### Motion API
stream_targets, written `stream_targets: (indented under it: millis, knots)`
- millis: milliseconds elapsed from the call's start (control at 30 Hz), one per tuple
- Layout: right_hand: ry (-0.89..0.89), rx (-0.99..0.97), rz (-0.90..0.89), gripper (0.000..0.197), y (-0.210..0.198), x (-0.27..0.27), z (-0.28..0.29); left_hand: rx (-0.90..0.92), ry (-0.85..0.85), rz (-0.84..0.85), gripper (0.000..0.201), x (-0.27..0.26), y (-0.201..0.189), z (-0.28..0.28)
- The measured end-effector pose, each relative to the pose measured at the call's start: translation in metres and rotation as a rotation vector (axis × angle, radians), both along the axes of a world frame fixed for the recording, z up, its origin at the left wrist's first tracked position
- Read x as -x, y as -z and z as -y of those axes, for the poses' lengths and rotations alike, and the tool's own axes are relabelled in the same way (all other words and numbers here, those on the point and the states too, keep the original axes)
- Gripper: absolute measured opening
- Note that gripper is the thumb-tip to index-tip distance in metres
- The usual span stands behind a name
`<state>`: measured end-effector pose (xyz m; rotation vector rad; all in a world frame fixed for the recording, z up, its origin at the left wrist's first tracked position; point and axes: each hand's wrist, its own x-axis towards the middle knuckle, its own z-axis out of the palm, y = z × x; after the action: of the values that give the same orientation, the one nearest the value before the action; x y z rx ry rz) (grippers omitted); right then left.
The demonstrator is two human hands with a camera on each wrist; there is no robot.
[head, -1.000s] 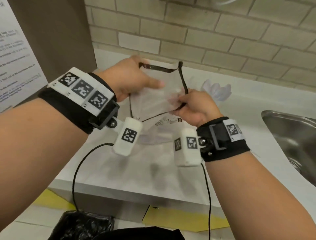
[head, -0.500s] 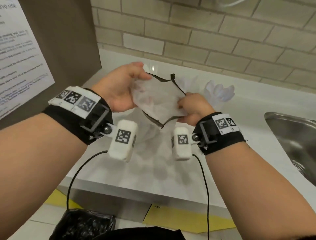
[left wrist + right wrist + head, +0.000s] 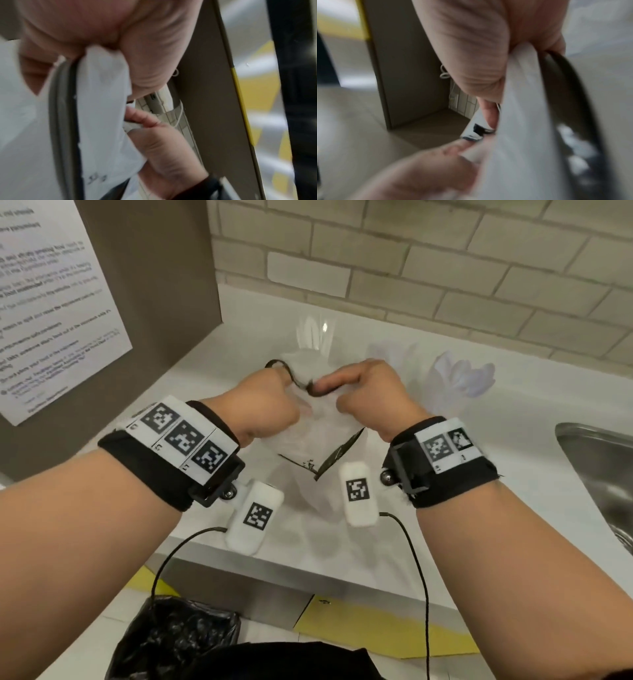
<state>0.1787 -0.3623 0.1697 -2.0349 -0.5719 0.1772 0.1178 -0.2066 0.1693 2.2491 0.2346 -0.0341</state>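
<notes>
Half a second ago the bag (image 3: 318, 440) is held spread out between the hands. Now the left hand (image 3: 267, 402) and right hand (image 3: 373, 395) have drawn together until they almost touch, and the thin white film with its black rim is bunched between them. Each hand pinches the film with curled fingers and thumb, and a loose corner hangs below the wrists, clear of the tabletop (image 3: 479, 467). This looks like gathering the bag into a small bundle, well along but not finished while that corner dangles.

The white tabletop lies under both hands, with a steel sink (image 3: 603, 467) out to the right of the right hand. Crumpled clear plastic (image 3: 459, 374) lies beyond the right hand, before a brick wall (image 3: 445, 268). A printed notice (image 3: 51, 320) hangs left of the left hand, and a black bin liner (image 3: 171, 642) sits below the left forearm
</notes>
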Motion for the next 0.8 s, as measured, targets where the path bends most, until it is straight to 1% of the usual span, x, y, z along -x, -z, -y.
stream_targets:
  millis: [33,67,100,133,167,200,233,267,300,333,367,400,433,467,500,533,567,600,633,667,733,800]
  knots:
    - [0.053,0.115,0.096,0.056,0.004,0.000,-0.003,0.137,-0.053,0.006,0.040,0.001,0.004,-0.002]
    - [0.051,0.211,0.165,0.061,0.008,0.001,-0.004,0.273,-0.091,-0.005,0.040,0.002,0.008,-0.004]
    - [0.000,0.330,0.194,0.069,0.012,0.000,-0.005,0.406,-0.121,0.006,0.041,0.002,0.012,-0.006]
    - [-0.079,0.480,0.172,0.080,0.014,0.001,-0.006,0.535,-0.152,0.038,0.041,0.004,0.013,-0.007]
    - [-0.163,0.629,0.113,0.093,0.016,0.004,-0.005,0.666,-0.182,0.064,0.040,0.006,0.014,-0.008]
    - [-0.228,0.743,0.046,0.103,0.018,0.007,-0.006,0.777,-0.202,0.081,0.039,0.007,0.014,-0.008]
    - [-0.259,0.797,0.024,0.108,0.022,0.009,-0.007,0.831,-0.210,0.100,0.035,0.008,0.015,-0.007]
    - [-0.257,0.803,0.030,0.111,0.024,0.010,-0.007,0.781,-0.213,0.119,0.033,0.009,0.017,-0.007]
    - [-0.241,0.781,0.045,0.110,0.026,0.010,-0.009,0.615,-0.210,0.134,0.033,0.010,0.020,-0.008]
    - [-0.225,0.728,0.063,0.107,0.025,0.010,-0.010,0.357,-0.197,0.136,0.036,0.009,0.024,-0.011]
    - [-0.219,0.638,0.083,0.102,0.026,0.009,-0.010,0.086,-0.156,0.099,0.039,0.009,0.026,-0.015]
    - [-0.220,0.521,0.102,0.096,0.027,0.007,-0.009,-0.139,-0.098,0.024,0.044,0.009,0.028,-0.019]
    - [-0.221,0.403,0.119,0.089,0.027,0.006,-0.008,-0.300,-0.050,-0.070,0.049,0.009,0.030,-0.023]
    - [-0.225,0.326,0.127,0.080,0.027,0.005,-0.007,-0.396,-0.028,-0.167,0.055,0.009,0.033,-0.027]
    - [-0.215,0.328,0.125,0.072,0.028,0.006,-0.007,-0.454,-0.027,-0.242,0.060,0.008,0.036,-0.030]
    - [-0.198,0.410,0.123,0.067,0.029,0.007,-0.007,-0.468,-0.040,-0.279,0.062,0.008,0.037,-0.032]
    - [-0.189,0.542,0.115,0.064,0.031,0.007,-0.008,-0.453,-0.050,-0.259,0.062,0.008,0.039,-0.034]
    - [-0.193,0.672,0.093,0.064,0.033,0.008,-0.010,-0.417,-0.057,-0.198,0.060,0.008,0.040,-0.035]
    - [-0.193,0.754,0.072,0.068,0.035,0.009,-0.012,-0.364,-0.075,-0.121,0.056,0.009,0.041,-0.035]
    - [-0.183,0.775,0.065,0.074,0.035,0.009,-0.016,-0.317,-0.106,-0.049,0.051,0.012,0.039,-0.034]
    - [-0.165,0.711,0.041,0.079,0.034,0.007,-0.027,-0.242,-0.197,0.076,0.041,0.018,0.039,-0.033]
    - [-0.183,0.650,-0.015,0.087,0.033,0.006,-0.039,-0.183,-0.299,0.139,0.025,0.027,0.041,-0.033]
